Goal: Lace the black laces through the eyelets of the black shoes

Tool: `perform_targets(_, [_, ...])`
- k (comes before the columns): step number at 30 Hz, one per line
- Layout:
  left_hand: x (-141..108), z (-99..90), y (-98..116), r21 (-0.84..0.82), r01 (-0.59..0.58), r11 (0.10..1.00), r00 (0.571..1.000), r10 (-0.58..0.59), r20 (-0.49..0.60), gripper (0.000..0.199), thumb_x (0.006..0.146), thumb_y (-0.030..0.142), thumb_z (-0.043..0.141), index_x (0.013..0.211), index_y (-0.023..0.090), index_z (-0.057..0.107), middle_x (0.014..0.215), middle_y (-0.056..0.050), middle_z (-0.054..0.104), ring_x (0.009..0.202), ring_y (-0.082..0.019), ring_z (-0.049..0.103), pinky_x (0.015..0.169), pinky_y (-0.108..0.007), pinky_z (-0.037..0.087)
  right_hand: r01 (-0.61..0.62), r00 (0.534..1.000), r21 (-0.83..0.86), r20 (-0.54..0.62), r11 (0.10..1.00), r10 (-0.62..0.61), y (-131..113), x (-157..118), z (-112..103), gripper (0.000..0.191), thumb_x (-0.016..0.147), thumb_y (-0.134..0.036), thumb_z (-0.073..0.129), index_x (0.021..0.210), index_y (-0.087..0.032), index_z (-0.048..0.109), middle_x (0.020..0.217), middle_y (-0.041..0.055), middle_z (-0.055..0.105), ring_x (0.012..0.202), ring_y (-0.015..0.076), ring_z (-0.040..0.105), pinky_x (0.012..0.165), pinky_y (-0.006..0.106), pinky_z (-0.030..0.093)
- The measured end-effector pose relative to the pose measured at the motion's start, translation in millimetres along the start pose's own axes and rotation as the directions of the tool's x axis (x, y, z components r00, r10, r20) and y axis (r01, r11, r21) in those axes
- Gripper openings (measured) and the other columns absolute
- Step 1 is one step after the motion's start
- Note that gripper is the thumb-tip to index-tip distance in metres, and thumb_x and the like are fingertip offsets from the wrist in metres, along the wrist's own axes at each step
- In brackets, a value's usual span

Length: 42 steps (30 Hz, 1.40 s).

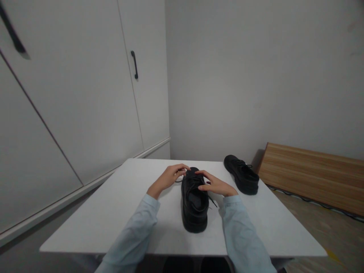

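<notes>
A black lace-up shoe (195, 212) stands on the white table (119, 216), its toe pointing away from me and its heel towards me. Loose lace ends stick out on both sides of it. My left hand (172, 175) is at the shoe's left side near the toe, fingers apart and holding nothing that I can make out. On the right side, my right hand (213, 184) reaches over the laces, thumb and fingers spread, the fingertips at the shoe's upper.
A second black shoe (243, 176) lies at the table's back right edge. Beyond it, a wood-grain board (313, 176) is by the grey wall. White cabinets (85, 94) with dark handles stand to the left.
</notes>
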<state>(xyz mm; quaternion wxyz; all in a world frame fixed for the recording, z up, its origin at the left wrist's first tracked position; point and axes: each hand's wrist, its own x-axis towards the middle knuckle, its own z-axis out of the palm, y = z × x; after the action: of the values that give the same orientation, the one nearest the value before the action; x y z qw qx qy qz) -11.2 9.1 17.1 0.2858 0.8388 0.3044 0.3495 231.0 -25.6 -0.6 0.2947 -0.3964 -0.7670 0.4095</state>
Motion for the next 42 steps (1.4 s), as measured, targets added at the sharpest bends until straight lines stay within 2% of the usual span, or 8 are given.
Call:
perform_targets(3, [-3, 8.3, -4, 0.015, 0.028, 1.0, 0.999, -0.028, 0.041, 0.018, 0.084, 0.026, 0.053, 0.096, 0.019, 0.064, 0.081, -0.002, 0.068, 0.077, -0.015, 0.061, 0.074, -0.025, 0.044, 0.001, 1.0, -0.003, -0.028, 1.0, -0.001, -3, 0, 1, 0.059, 0.075, -0.044, 0.067, 0.127, -0.024, 0.047, 0.134, 0.0067, 0.048, 0.125, 0.0249, 0.042, 0.104, 0.042, 0.034])
perform_targets(7, [-4, 13.5, -6, 0.113, -0.01, 0.993, 0.998, 0.003, 0.064, 0.011, 0.082, 0.024, 0.058, 0.084, 0.019, 0.067, 0.08, -0.001, 0.068, 0.075, -0.014, 0.06, 0.073, -0.023, 0.043, 0.055, 0.988, -0.001, -0.146, 0.999, -0.054, -5, 4, 3, 0.036, 0.083, -0.046, 0.056, 0.111, -0.023, 0.06, 0.124, 0.007, 0.056, 0.12, 0.0246, 0.047, 0.102, 0.042, 0.035])
perform_targets(11, [-3, 15.1, -7, 0.191, -0.066, 0.979, 0.998, 0.063, 0.021, 0.007, 0.079, 0.021, 0.063, 0.081, 0.019, 0.069, 0.085, -0.003, 0.062, 0.079, -0.014, 0.057, 0.075, -0.024, 0.042, 0.119, 0.966, -0.01, -0.231, 0.993, -0.119, -2, 10, 7, 0.025, 0.085, -0.043, 0.054, 0.086, -0.021, 0.067, 0.12, 0.0086, 0.058, 0.119, 0.0243, 0.048, 0.101, 0.04, 0.035])
perform_targets(14, [-3, 15.7, -7, 0.235, -0.064, 0.97, 0.998, 0.067, -0.004, 0.006, 0.076, 0.021, 0.066, 0.079, 0.019, 0.071, 0.086, -0.003, 0.058, 0.082, -0.015, 0.056, 0.075, -0.024, 0.042, 0.144, 0.957, -0.013, -0.252, 0.989, -0.143, 1, 14, 9, 0.022, 0.081, -0.041, 0.06, 0.078, -0.02, 0.068, 0.117, 0.0092, 0.059, 0.117, 0.0238, 0.05, 0.101, 0.039, 0.035])
perform_targets(22, [-2, 17.0, -7, 0.177, 0.002, 0.984, 1.0, -0.004, 0.011, 0.007, 0.073, 0.024, 0.07, 0.078, 0.02, 0.073, 0.073, -0.002, 0.063, 0.072, -0.014, 0.056, 0.067, -0.023, 0.041, 0.104, 0.954, -0.109, -0.271, 0.989, -0.13, -5, 14, 12, 0.035, 0.087, -0.043, 0.05, 0.072, -0.02, 0.072, 0.112, 0.0089, 0.062, 0.109, 0.0233, 0.055, 0.1, 0.039, 0.036])
perform_targets(26, [-3, 17.0, -4, 0.065, 0.065, 0.996, 0.997, -0.067, 0.027, 0.008, 0.072, 0.025, 0.07, 0.076, 0.017, 0.071, 0.073, -0.001, 0.069, 0.068, -0.013, 0.06, 0.066, -0.022, 0.042, 0.092, 0.955, -0.132, -0.268, 0.987, -0.125, -6, 14, 12, 0.031, 0.086, -0.039, 0.051, 0.075, -0.021, 0.073, 0.114, 0.0085, 0.062, 0.11, 0.0242, 0.054, 0.1, 0.04, 0.036])
perform_targets(31, [-3, 15.9, -5, 0.035, 0.097, 0.995, 0.993, -0.099, 0.062, 0.01, 0.075, 0.024, 0.065, 0.077, 0.017, 0.072, 0.074, -0.003, 0.072, 0.07, -0.014, 0.062, 0.067, -0.023, 0.042, 0.067, 0.966, -0.116, -0.241, 0.991, -0.094, -3, 15, 11, 0.026, 0.083, -0.033, 0.053, 0.077, -0.021, 0.074, 0.117, 0.0087, 0.062, 0.111, 0.0244, 0.054, 0.1, 0.041, 0.037])
perform_targets(42, [-1, 24.4, -7, -0.044, 0.151, 0.987, 0.987, -0.148, 0.069, 0.009, 0.074, 0.023, 0.064, 0.076, 0.015, 0.068, 0.074, -0.003, 0.068, 0.071, -0.014, 0.06, 0.065, -0.022, 0.043, 0.009, 0.985, -0.094, -0.171, 0.996, -0.025, -1, 17, 13, 0.024, 0.08, -0.03, 0.053, 0.08, -0.019, 0.075, 0.13, 0.0078, 0.054, 0.121, 0.0273, 0.047, 0.107, 0.044, 0.029])
